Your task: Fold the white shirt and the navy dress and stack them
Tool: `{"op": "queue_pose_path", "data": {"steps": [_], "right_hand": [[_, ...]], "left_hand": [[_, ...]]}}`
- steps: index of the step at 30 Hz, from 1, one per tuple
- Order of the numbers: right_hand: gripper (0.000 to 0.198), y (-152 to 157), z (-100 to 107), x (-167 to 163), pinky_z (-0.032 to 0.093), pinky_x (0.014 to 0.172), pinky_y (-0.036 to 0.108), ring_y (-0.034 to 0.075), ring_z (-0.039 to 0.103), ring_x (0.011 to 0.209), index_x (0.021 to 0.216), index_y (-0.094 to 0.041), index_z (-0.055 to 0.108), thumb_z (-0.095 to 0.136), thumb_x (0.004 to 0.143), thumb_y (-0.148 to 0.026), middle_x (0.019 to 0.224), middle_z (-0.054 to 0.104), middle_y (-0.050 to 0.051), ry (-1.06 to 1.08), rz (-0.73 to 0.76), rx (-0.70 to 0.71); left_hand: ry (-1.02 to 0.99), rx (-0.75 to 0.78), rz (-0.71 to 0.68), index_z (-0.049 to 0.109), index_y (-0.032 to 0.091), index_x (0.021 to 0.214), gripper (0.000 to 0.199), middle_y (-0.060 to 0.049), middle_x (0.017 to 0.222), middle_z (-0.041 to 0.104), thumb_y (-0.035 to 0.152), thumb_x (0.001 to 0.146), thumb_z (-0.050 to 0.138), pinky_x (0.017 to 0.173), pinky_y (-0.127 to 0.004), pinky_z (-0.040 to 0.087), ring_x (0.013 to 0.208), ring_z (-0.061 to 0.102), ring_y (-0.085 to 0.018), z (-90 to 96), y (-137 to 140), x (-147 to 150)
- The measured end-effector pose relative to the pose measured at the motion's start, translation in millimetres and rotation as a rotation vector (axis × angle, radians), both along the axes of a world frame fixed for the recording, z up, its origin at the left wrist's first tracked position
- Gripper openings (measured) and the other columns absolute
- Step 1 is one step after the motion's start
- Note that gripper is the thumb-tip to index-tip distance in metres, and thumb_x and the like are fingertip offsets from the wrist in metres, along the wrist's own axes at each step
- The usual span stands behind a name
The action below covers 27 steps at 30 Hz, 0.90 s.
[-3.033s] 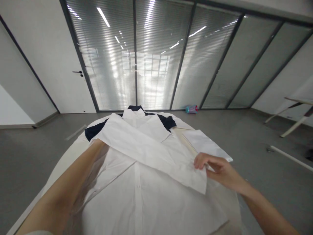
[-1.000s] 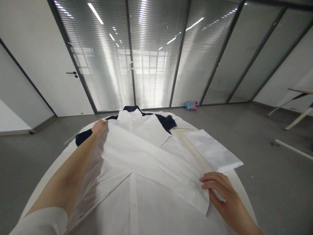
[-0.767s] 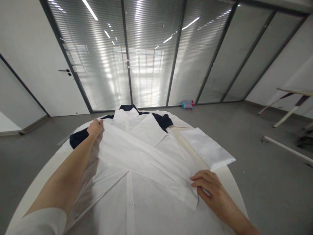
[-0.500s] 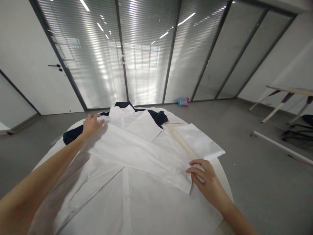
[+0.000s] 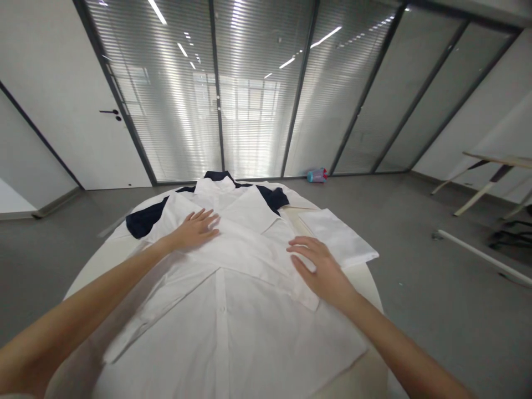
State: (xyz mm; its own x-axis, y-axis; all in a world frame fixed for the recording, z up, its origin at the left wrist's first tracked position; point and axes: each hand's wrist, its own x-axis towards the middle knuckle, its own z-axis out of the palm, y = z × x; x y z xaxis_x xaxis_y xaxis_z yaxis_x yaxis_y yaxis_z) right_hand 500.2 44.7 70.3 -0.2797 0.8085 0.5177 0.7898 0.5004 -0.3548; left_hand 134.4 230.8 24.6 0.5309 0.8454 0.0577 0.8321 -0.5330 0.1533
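A white button-up shirt point(image 5: 257, 338) lies spread on a round pale table point(image 5: 368, 282), its collar pointing away from me. One sleeve crosses the chest diagonally toward the right. My left hand point(image 5: 196, 228) rests on the upper end of that sleeve with the fingers spread flat. Over the sleeve's lower part, near the cuff, is my right hand point(image 5: 318, 266), fingers loosely curved and apart, holding nothing; whether it touches the cloth I cannot tell. Dark navy cloth point(image 5: 145, 217) shows from under the shirt at the shoulders and collar.
A folded white cloth piece point(image 5: 338, 235) lies at the table's right edge. Beyond on the floor, a blue and pink container point(image 5: 317, 175) lies by the glass partition point(image 5: 253, 127). A wooden-topped table point(image 5: 499, 159) stands at far right. A white door point(image 5: 100, 138) is at left.
My left hand has slid from the left shoulder inward onto the chest and its fingers have spread. My right hand has left the cuff and moved left and up. The view has shifted slightly.
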Motion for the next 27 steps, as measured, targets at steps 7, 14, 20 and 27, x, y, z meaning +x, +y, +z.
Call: {"op": "queue_pose_path", "data": {"steps": [7,14,20,27], "right_hand": [[0.073,68.7,-17.0,-87.3,0.026,0.12,0.053,0.033,0.023,0.152,0.157,-0.017,0.034,0.025,0.101,-0.064,0.165,0.026,0.012,-0.301,0.142,-0.318],[0.084,55.1,-59.0,-45.0,0.014,0.124,0.055,0.033,0.015,0.154,0.159,-0.018,0.029,0.024,0.097,-0.073,0.166,0.018,0.012,-0.441,0.095,-0.384],[0.08,39.5,-58.6,-20.0,0.016,0.124,0.054,0.032,0.017,0.153,0.158,-0.019,0.032,0.028,0.098,-0.07,0.165,0.022,0.013,-0.418,0.034,-0.357],[0.077,39.0,-56.6,-22.9,0.018,0.123,0.055,0.032,0.019,0.153,0.158,-0.019,0.034,0.027,0.099,-0.069,0.164,0.024,0.012,-0.431,0.039,-0.36]], "left_hand": [[0.005,0.06,-0.25,0.024,0.033,0.16,0.082,-0.007,0.165,0.027,0.069,0.091,0.047,0.123,-0.055,0.011,0.153,0.019,-0.034,-14.4,-31.9,55.1],[0.09,0.006,-0.26,0.015,0.032,0.162,0.099,-0.007,0.168,0.011,0.081,0.083,0.048,0.122,-0.057,0.007,0.154,0.006,-0.037,-19.1,-32.7,50.8],[0.069,0.011,-0.256,0.017,0.034,0.161,0.095,-0.007,0.168,0.013,0.078,0.084,0.05,0.122,-0.059,0.008,0.154,0.005,-0.037,-17.7,-38.3,51.2],[-0.423,-0.051,-0.038,0.061,0.031,0.137,0.047,-0.005,0.152,0.051,0.049,0.093,0.058,0.12,-0.047,0.03,0.142,0.043,-0.028,-21.3,10.8,42.5]]}}
